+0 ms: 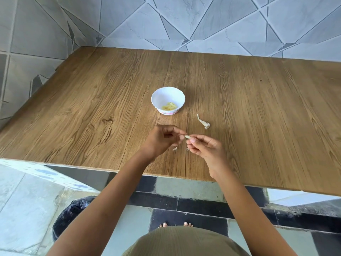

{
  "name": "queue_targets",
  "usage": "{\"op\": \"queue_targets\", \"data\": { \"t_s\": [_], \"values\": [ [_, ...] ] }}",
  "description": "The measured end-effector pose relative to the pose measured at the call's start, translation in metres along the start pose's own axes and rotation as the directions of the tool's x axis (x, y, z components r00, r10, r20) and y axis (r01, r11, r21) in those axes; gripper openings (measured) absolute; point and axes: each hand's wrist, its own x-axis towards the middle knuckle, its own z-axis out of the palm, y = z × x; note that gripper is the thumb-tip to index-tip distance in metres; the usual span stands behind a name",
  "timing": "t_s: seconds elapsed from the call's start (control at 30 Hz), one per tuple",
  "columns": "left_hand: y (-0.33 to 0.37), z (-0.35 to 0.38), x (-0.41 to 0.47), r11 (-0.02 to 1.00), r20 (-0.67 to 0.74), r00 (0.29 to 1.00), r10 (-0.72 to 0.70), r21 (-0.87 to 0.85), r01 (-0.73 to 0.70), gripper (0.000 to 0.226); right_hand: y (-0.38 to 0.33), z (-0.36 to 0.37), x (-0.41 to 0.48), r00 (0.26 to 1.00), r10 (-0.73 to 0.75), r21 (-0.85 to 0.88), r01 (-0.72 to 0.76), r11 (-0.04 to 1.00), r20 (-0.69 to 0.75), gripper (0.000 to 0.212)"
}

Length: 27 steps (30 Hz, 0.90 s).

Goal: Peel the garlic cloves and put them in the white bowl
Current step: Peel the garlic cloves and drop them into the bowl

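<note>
- Grey wall tiles (212, 21) crossed by dark slanting lines rise behind a wooden table (92, 93) with a strong grain, which fills the middle of the head view.
- Near the table's centre stands the white bowl (158, 97), with a scalloped rim and a pink pattern round its foot.
- Several pale yellow peeled cloves (169, 106) lie together at the bottom of the bowl.
- To the right of the bowl and a little nearer the person, a dry garlic stem with papery skin (203, 123) lies on the wood, apart from the bowl.
- Both hands hover over the near part of the table, in front of the bowl.
- The right hand (204, 146) has its fingers curled and pinches a garlic clove (187, 137) between thumb and fingertips.
- The left hand (162, 139) is also curled, its thumb and forefinger meeting the clove's left end in a pinch.
- The clove is thus held between the two hands, above the table and well short of the bowl.
- Two small skin scraps (175, 148) show just below the hands; whether they lie on the wood or hang from the fingers cannot be told.
- Below the table edge, a bin lined with a black bag (73, 215) stands on the left of the tiled floor (22, 209).
- The person's bare toes (163, 224) show on the dark tiles, above an olive ribbed garment (184, 241).
</note>
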Motion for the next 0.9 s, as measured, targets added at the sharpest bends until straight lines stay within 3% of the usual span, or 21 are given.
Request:
{"op": "queue_targets", "data": {
  "t_s": [0.1, 0.17, 0.27, 0.37, 0.5, 0.6, 0.77, 0.9],
  "values": [
    [0.001, 0.000, 0.002, 1.000, 0.007, 1.000, -0.008, 0.007, 0.008, 0.012, 0.000, 0.000, 0.000, 0.999, -0.033, -0.019, 0.033, 0.999, 0.018, 0.011],
    [0.002, 0.002, 0.002, 1.000, 0.004, 1.000, -0.013, 0.003, 0.013, 0.008, 0.001, -0.002, 0.000, 0.992, -0.122, -0.153, 0.126, 0.980, 0.034, 0.012],
    [0.001, 0.002, 0.001, 0.999, 0.002, 1.000, 0.009, 0.037, -0.009, 0.006, 0.004, -0.005, 0.002, 0.941, -0.325, -0.431, 0.334, 0.839, 0.095, 0.012],
    [0.000, 0.000, 0.001, 0.994, 0.015, 0.999, 0.048, 0.097, -0.049, 0.007, 0.005, -0.006, 0.005, 0.912, -0.391, -0.500, 0.399, 0.769, 0.126, 0.009],
    [0.000, -0.004, 0.000, 0.984, 0.057, 0.990, 0.129, 0.115, -0.135, 0.008, -0.005, -0.006, 0.004, 0.982, -0.148, -0.311, 0.179, 0.933, 0.119, 0.007],
    [0.000, -0.005, 0.000, 0.979, 0.087, 0.979, 0.182, 0.077, -0.189, 0.007, -0.011, -0.005, 0.003, 0.994, 0.013, -0.189, 0.008, 0.982, 0.111, 0.006],
    [-0.001, 0.000, -0.001, 0.978, 0.081, 0.975, 0.208, -0.015, -0.207, 0.012, -0.013, 0.001, 0.003, 0.989, 0.139, 0.004, -0.139, 0.990, 0.050, 0.010],
    [-0.003, 0.003, -0.001, 0.980, 0.052, 0.987, 0.152, -0.137, -0.144, 0.013, -0.009, 0.006, 0.002, 0.991, 0.118, 0.003, -0.118, 0.993, -0.066, 0.010]
  ]
}}
